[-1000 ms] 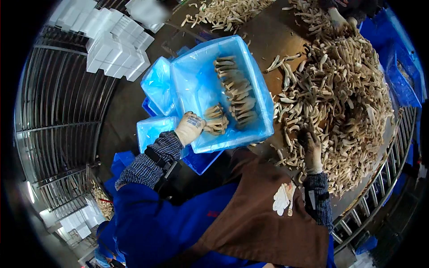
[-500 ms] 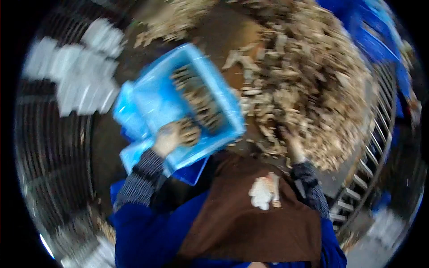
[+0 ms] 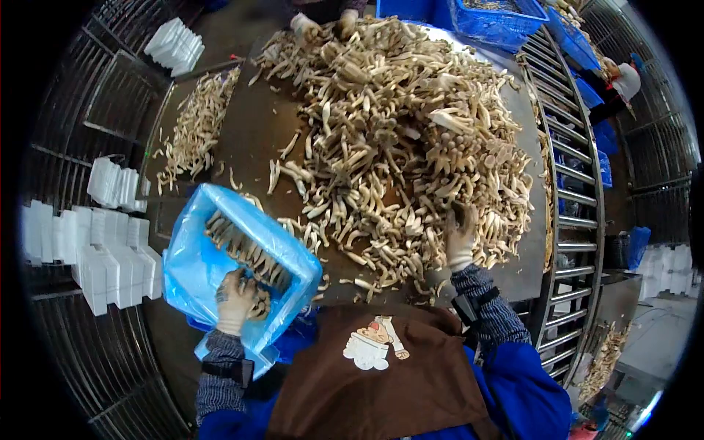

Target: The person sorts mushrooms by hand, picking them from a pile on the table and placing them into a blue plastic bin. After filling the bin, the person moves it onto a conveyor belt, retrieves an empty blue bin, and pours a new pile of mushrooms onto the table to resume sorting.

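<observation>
My left hand [image 3: 236,297], in a pale glove with dark fingers, is inside a crate lined with blue plastic [image 3: 192,253]. Its fingers are curled on a small bunch of mushrooms [image 3: 259,302]. Beside them, a row of mushrooms [image 3: 253,257] lies packed along the crate's far side. My right hand [image 3: 460,238], gloved the same way, is at the near right part of a large heap of long-stemmed mushrooms [image 3: 396,132]. Its fingers are bent in among the stems, and the fingertips are partly hidden.
The heap lies on a metal table [image 3: 253,132]. Across it are another person's gloved hands [image 3: 323,28]. A roller conveyor [image 3: 573,242] runs along the right, with blue crates [image 3: 499,18] at the back. White foam boxes [image 3: 110,253] are stacked at left. A smaller mushroom pile [image 3: 196,128] lies back left.
The view has shifted and sharpened, showing more of the table. My left hand has lowered its bunch beside the packed row. My right hand remains at the heap's near edge.
</observation>
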